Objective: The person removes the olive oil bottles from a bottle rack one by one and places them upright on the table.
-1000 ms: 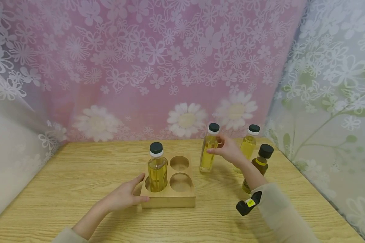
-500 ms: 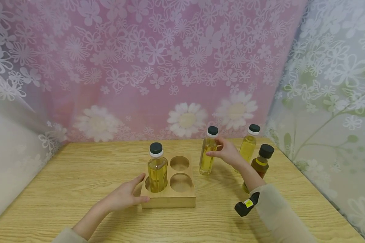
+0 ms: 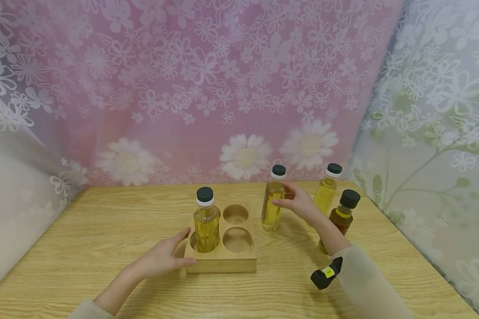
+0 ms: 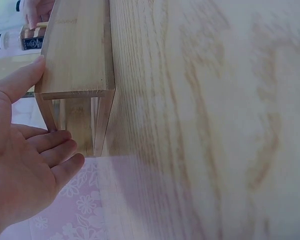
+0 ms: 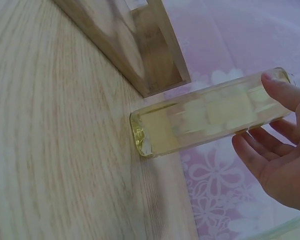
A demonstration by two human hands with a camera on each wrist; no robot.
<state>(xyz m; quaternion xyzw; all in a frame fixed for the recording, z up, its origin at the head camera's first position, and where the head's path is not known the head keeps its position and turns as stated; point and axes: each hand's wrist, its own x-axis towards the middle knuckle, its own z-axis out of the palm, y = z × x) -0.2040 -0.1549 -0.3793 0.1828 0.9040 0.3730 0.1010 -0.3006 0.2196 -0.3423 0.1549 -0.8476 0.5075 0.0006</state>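
Note:
My right hand (image 3: 301, 204) holds a clear square bottle of yellow oil (image 3: 270, 212), black-capped with a white collar, between thumb and fingers. It is upright to the right of a wooden bottle rack (image 3: 221, 265), and its base is close over the table in the right wrist view. My left hand (image 3: 163, 256) rests at the rack's left front corner, thumb on the front and relaxed fingers along the open side. In the rack's front left hole stands another oil bottle (image 3: 206, 228). Both right-hand holes show bare; the back left hole is mostly hidden.
On the right of the wooden table (image 3: 115, 212) stand a third yellow oil bottle (image 3: 325, 195) and a dark bottle (image 3: 342, 215) with a black cap, both partly hidden by my right arm. A pink flowered curtain (image 3: 223, 88) hangs behind the table.
The bottle in my right hand has come down a little and slightly toward me, then stays almost still over the last half second. My left hand and the rack have not moved.

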